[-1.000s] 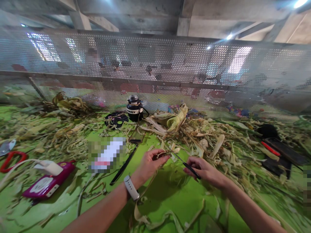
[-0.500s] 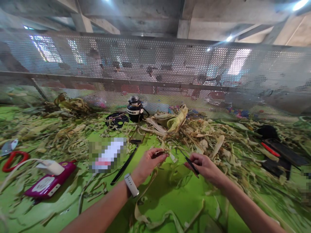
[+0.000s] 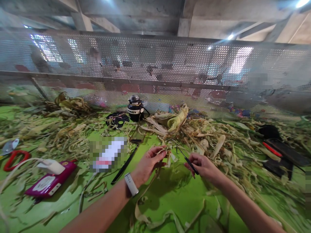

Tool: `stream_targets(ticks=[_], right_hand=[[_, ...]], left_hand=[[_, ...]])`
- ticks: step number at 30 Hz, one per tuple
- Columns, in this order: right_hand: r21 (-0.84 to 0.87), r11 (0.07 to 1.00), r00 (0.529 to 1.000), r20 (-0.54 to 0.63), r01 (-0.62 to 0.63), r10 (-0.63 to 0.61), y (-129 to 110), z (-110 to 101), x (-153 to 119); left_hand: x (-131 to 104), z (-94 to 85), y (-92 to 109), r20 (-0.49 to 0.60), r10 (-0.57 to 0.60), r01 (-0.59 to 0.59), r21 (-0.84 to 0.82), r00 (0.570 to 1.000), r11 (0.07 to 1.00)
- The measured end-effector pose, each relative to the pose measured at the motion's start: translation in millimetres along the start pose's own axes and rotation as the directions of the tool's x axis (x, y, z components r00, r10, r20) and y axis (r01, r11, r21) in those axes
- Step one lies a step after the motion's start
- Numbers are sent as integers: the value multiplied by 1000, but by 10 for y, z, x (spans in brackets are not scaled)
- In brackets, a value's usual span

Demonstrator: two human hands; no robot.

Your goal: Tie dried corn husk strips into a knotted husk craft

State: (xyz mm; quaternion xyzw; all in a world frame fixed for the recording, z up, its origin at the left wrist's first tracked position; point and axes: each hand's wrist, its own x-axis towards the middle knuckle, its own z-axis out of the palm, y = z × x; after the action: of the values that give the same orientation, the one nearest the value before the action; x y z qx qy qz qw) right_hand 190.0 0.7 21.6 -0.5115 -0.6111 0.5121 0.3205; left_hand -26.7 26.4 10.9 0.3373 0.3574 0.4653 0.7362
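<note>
My left hand [image 3: 152,161], with a white-banded watch [image 3: 131,185] on its wrist, pinches a small bunch of dried corn husk strips [image 3: 167,150] between thumb and fingers. Loose ends of the strips stick out to the right and hang below the fingers. To the right, my right hand [image 3: 200,166] is closed around slim dark tweezers [image 3: 190,165]. Their thin tip points up and left, a short gap away from the husk strips. One long curled strip of husk [image 3: 155,222] lies on the green tabletop [image 3: 170,197] below my hands.
Husk scraps [image 3: 204,134] cover much of the table. Behind them stand a black jar-like bottle [image 3: 135,110] and a perforated metal screen [image 3: 170,64]. On the left lie a purple power strip [image 3: 50,184], red-handled scissors [image 3: 16,160] and a black stick [image 3: 125,165]; dark tools [image 3: 279,155] lie right.
My left hand has turned slightly, and the husk strips in it have shifted a little. The tweezers have tilted slightly in my right hand, which stays nearly in place.
</note>
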Motion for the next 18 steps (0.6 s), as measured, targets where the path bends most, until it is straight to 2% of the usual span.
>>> stream_targets(ticks=[4, 7, 11, 14, 18], right_hand=[[17, 1000, 1000, 24, 2, -2, 34, 10, 3], [41, 999, 1000, -13, 18, -18, 18, 32, -3], [226, 974, 996, -84, 31, -13, -47, 138, -31], [354, 935, 997, -67, -9, 35, -59, 270, -53], [378, 926, 986, -153, 2, 60, -19, 382, -58]], left_hand=[[7, 21, 0, -27, -10, 9, -46, 1000, 999], [2, 37, -13, -28, 29, -32, -83, 999, 996], [-48, 87, -112, 24, 111, -109, -78, 993, 991], [-114, 151, -217, 35, 63, -61, -50, 997, 997], [-173, 209, -286, 53, 60, -60, 7, 997, 998]])
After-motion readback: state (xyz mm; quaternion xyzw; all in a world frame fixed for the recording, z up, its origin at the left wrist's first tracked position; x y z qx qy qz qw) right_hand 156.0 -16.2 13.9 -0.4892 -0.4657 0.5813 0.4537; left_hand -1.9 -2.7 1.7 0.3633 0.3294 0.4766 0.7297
